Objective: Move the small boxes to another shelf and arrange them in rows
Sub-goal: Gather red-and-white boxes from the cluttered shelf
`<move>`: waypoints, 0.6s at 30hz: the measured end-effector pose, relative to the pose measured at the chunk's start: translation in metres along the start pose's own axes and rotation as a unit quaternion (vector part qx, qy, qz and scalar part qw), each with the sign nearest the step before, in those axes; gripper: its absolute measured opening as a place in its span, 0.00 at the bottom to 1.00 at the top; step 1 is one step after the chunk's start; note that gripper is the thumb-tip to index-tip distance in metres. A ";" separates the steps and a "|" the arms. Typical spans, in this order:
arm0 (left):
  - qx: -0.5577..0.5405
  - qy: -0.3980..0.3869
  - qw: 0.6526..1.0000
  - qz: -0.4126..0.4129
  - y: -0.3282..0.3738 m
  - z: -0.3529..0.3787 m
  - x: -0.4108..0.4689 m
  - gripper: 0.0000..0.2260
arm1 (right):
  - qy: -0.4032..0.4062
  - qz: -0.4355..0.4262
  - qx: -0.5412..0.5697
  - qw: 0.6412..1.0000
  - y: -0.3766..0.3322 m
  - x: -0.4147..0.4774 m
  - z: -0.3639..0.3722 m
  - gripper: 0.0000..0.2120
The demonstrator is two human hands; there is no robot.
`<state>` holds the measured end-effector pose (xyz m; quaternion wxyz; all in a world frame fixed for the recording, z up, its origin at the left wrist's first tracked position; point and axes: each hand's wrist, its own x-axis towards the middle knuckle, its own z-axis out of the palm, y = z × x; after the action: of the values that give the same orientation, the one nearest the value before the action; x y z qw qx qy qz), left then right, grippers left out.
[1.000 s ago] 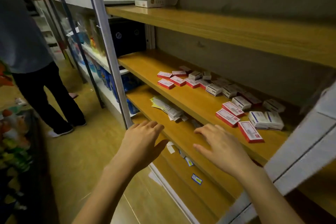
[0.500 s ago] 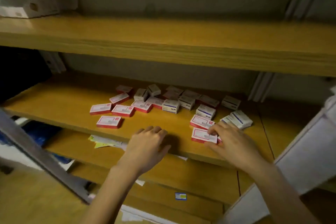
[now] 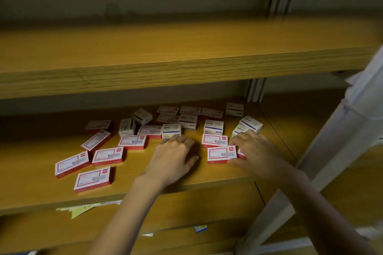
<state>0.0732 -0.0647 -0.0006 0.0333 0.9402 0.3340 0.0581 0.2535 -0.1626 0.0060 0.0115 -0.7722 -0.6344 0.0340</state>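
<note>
The small boxes (image 3: pixel 145 143) lie scattered flat on the middle shelf (image 3: pixel 31 182), none yet in rows, most with a red edge and a few plain white towards the back; the bare upper shelf (image 3: pixel 186 58) hangs just above them, though which shelf is meant to take them cannot be told; the left hand (image 3: pixel 174 157) rests palm down on the shelf boards, its fingers (image 3: pixel 182 139) straight and close together, holding nothing, their tips touching the near side of a white box (image 3: pixel 171 129); the right hand (image 3: pixel 257 151) lies over the right-hand cluster, its fingers (image 3: pixel 240 141) bent and slightly spread, the thumb low at the front; between thumb and forefinger sits a red-edged box (image 3: pixel 221 154), its long axis running left to right along the shelf and its right short end turned into that hand; whether the grip has closed on it cannot be told, and another box is partly hidden under the palm; the right hand is plainly the nearer, so the likely next move is a pinch across that short end and a lift clear of the twin box just behind it (image 3: pixel 214 140); loose papers (image 3: pixel 87 208) stick out from the shelf below.
</note>
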 end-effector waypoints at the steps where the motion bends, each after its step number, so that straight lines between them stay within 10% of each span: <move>1: -0.004 -0.002 1.000 0.007 -0.001 0.000 0.005 0.22 | 0.004 0.006 0.003 1.000 -0.002 -0.003 -0.003 0.27; 18: -0.136 -0.014 0.988 0.071 -0.011 0.031 0.052 0.20 | 0.119 0.114 0.046 0.985 -0.025 -0.086 -0.021 0.25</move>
<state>0.1107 -0.0241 -0.0276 0.1609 0.9489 0.2554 0.0923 0.2140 -0.2412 0.0316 0.1186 -0.8365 -0.5342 -0.0279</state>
